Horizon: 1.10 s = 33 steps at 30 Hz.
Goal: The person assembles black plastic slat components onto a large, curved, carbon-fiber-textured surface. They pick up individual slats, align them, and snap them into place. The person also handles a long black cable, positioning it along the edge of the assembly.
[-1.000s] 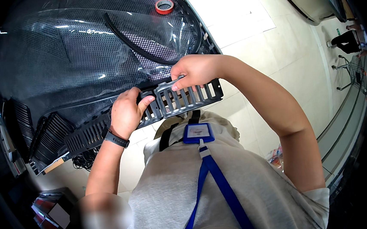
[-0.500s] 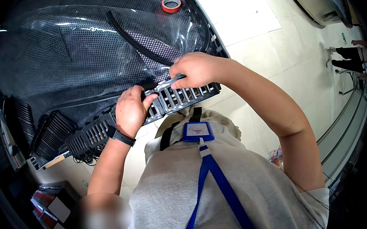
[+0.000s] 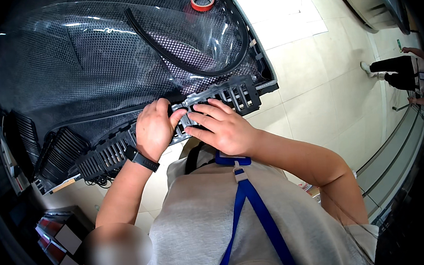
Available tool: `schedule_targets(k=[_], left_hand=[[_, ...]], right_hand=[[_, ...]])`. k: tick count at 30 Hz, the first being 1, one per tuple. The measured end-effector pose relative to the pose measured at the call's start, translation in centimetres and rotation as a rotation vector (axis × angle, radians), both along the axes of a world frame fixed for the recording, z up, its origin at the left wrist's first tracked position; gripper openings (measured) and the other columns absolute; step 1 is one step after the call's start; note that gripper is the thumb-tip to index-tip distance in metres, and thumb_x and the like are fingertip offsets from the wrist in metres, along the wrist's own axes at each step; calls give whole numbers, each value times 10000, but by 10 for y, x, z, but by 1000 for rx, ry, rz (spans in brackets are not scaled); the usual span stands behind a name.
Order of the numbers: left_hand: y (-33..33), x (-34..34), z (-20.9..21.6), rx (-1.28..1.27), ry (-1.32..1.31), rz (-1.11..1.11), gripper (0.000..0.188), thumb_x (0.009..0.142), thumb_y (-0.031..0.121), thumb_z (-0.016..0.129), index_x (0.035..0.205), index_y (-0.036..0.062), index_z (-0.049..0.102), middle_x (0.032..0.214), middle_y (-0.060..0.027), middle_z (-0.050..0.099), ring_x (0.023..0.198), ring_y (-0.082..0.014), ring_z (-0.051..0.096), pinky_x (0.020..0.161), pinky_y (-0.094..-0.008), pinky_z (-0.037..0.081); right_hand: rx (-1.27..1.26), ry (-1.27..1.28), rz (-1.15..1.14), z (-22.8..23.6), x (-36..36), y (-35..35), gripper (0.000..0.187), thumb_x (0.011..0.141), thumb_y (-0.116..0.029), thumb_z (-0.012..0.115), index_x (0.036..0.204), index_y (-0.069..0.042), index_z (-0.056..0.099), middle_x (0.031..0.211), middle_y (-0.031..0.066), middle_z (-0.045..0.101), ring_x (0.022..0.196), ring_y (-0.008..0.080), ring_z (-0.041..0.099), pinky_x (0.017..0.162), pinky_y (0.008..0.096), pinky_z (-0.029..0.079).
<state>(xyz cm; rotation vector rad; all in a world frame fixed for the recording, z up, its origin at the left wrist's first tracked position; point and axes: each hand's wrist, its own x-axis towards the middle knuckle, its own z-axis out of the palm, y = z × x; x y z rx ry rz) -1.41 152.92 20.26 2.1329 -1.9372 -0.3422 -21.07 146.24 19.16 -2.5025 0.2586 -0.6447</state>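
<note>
A long black slotted plastic strip (image 3: 241, 96) runs along the near edge of a large dark mesh panel (image 3: 101, 56). My left hand (image 3: 153, 128) is closed on the strip near its middle, its thumb pointing right. Just right of it, my right hand (image 3: 224, 129) lies over the slots with its fingers spread, the fingertips touching the strip close to the left thumb. What lies under the right fingers is partly hidden. A curved black rubber seal (image 3: 187, 70) loops across clear film (image 3: 215, 45) on the panel, beyond both hands.
An orange-red tape roll (image 3: 203, 2) rests at the panel's far right. More black slotted pieces (image 3: 57, 154) and dark cables (image 3: 98, 180) are at the left. Pale floor tiles (image 3: 309, 100) extend right, where another person (image 3: 399, 70) stands near a grey bench (image 3: 391, 163).
My right hand has let go of the strip's upper edge and come down and left onto the slots, fingers spreading. The seal's loop now shows. My left hand stays nearly in place.
</note>
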Motion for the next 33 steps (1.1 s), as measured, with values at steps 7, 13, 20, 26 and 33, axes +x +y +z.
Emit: schedule_targets(k=[7,13,20,26,33], left_hand=[[-49,-19,2,107,178,-36,386,847,388,586,718,25,555,679,-154,586,623,-337,584,536,-408,455],[-56,-29,-5,119,95,-82,420,874,391,546,631,49,531,618,-140,568,559,-345,557,475,-414,427],[-60,-30,-5,112,82,-104,406,881,366,538,621,55,522,595,-130,549,550,-332,555,474,-408,426],[-60,-27,-10,150,139,-107,399,887,357,526,625,56,532,599,-131,552,560,-331,556,493,-410,427],[-65,-23,-1,266,258,-87,464,908,398,485,629,37,566,627,-164,575,605,-354,571,535,-416,449]], right_hand=[[97,-62,-18,-3,3,5,295,792,-119,551,1063,-40,635,1102,137,562,1100,298,510,951,479,388],[178,-152,-81,-4,9,4,237,776,-86,612,971,47,613,1019,158,554,1009,326,508,898,458,423],[248,-143,-110,-1,14,2,231,730,-61,579,933,37,627,984,120,536,1014,271,495,917,422,406],[221,42,-81,-1,9,4,252,752,-119,580,983,-48,654,1028,73,528,1063,231,458,987,409,347],[293,-106,-148,-4,16,7,206,743,-86,579,911,18,635,915,98,540,959,248,509,905,428,409]])
